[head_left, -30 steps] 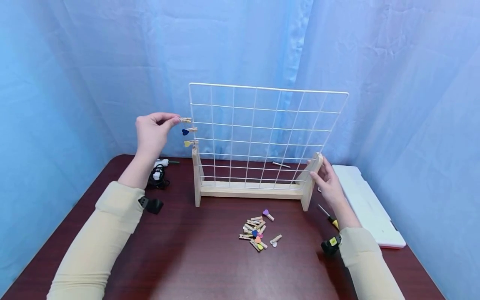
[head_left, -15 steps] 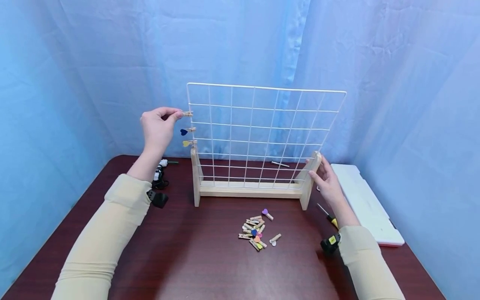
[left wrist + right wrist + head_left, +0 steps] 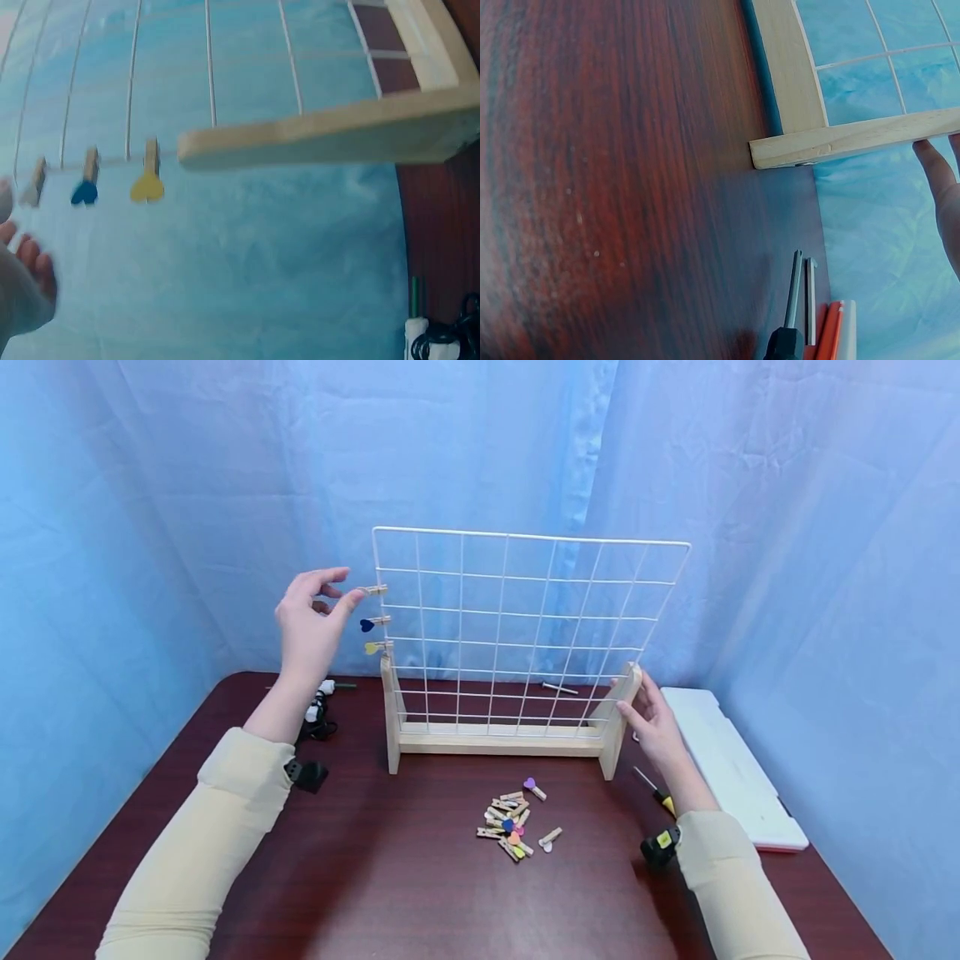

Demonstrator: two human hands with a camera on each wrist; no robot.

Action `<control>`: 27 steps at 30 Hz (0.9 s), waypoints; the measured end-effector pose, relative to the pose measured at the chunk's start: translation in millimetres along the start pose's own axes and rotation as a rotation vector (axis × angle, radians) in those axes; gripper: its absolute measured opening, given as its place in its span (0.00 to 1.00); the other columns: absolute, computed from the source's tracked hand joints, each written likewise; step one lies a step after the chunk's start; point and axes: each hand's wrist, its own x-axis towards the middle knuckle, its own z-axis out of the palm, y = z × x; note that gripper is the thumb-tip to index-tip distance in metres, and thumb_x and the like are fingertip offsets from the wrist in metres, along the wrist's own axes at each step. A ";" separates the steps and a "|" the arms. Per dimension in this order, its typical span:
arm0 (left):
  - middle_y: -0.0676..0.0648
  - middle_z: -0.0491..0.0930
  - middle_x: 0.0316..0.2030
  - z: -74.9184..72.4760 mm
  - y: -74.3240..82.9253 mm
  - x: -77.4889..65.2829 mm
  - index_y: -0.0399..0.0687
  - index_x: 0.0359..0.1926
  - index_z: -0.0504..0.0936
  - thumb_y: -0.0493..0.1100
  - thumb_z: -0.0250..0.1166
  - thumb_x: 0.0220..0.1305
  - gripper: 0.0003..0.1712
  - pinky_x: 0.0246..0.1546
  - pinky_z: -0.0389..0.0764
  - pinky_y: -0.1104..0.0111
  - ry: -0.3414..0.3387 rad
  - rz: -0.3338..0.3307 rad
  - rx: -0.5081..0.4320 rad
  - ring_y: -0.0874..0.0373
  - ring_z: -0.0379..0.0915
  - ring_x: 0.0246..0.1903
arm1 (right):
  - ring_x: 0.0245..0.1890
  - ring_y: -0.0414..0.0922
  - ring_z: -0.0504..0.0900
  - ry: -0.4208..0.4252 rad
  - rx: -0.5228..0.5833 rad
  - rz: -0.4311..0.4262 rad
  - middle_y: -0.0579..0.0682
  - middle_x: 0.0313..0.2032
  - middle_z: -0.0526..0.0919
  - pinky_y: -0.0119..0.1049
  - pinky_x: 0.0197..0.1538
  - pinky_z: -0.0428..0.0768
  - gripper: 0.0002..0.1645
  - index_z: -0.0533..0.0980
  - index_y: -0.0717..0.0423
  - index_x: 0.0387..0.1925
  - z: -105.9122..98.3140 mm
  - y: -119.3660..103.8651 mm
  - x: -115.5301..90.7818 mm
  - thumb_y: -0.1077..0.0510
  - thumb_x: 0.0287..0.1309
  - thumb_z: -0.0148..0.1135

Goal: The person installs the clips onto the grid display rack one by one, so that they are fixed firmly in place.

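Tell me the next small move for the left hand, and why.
I would probably ease the left hand away from the top clothespin. That one appears clipped to the side of the wire grid, and the fingers are parted from the thumb. The right hand holds the stand, while loose clothespins wait on the table.
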 end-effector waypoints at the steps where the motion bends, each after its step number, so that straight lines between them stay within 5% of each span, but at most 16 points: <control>1: 0.51 0.77 0.39 0.6 2.8 -3.2 0.52 0.44 0.81 0.51 0.64 0.52 0.18 0.32 0.72 0.72 0.028 0.044 -0.011 0.60 0.70 0.34 | 0.56 0.39 0.69 0.001 -0.001 0.002 0.57 0.58 0.68 0.23 0.50 0.72 0.36 0.52 0.44 0.67 -0.1 0.1 -0.2 0.65 0.59 0.50; 4: 0.48 0.78 0.34 6.7 12.2 -17.0 0.46 0.39 0.83 0.44 0.66 0.51 0.13 0.29 0.71 0.72 0.059 0.161 -0.060 0.60 0.70 0.30 | 0.56 0.39 0.68 0.003 -0.006 0.009 0.65 0.59 0.64 0.22 0.49 0.72 0.36 0.52 0.43 0.67 -0.2 0.4 -0.7 0.65 0.60 0.50; 6: 0.48 0.79 0.31 13.5 16.1 -30.5 0.44 0.36 0.83 0.43 0.67 0.50 0.11 0.26 0.71 0.74 0.008 0.208 -0.066 0.61 0.70 0.27 | 0.56 0.38 0.68 0.004 -0.015 0.012 0.65 0.59 0.64 0.22 0.49 0.72 0.36 0.52 0.43 0.67 -0.2 0.1 -0.7 0.65 0.60 0.50; 12: 0.53 0.80 0.32 42.0 5.8 -94.3 0.48 0.38 0.82 0.45 0.69 0.47 0.14 0.31 0.73 0.72 -0.376 0.212 0.051 0.62 0.71 0.32 | 0.56 0.39 0.68 0.007 -0.030 0.011 0.52 0.57 0.70 0.22 0.50 0.72 0.36 0.52 0.43 0.66 1.0 -1.0 -1.0 0.64 0.60 0.51; 18: 0.56 0.80 0.30 68.4 -7.1 -156.5 0.52 0.36 0.82 0.48 0.69 0.46 0.14 0.38 0.72 0.70 -0.775 0.275 0.092 0.64 0.71 0.34 | 0.56 0.39 0.68 0.001 -0.017 0.014 0.65 0.59 0.63 0.22 0.50 0.72 0.36 0.52 0.43 0.67 2.4 -1.5 -1.4 0.65 0.60 0.50; 23: 0.61 0.78 0.28 84.6 -6.8 -184.5 0.56 0.32 0.82 0.52 0.68 0.48 0.10 0.37 0.69 0.72 -1.038 0.411 0.179 0.67 0.68 0.33 | 0.56 0.38 0.68 0.005 -0.033 0.015 0.61 0.59 0.66 0.22 0.49 0.72 0.36 0.52 0.42 0.67 2.6 -3.6 -3.1 0.65 0.60 0.50; 27: 0.64 0.75 0.25 98.7 -6.2 -198.0 0.60 0.28 0.80 0.54 0.67 0.47 0.08 0.31 0.64 0.72 -1.145 0.509 0.298 0.67 0.66 0.32 | 0.56 0.39 0.68 0.009 -0.020 0.014 0.62 0.59 0.66 0.22 0.50 0.72 0.36 0.52 0.44 0.67 2.0 -5.4 -3.7 0.66 0.60 0.50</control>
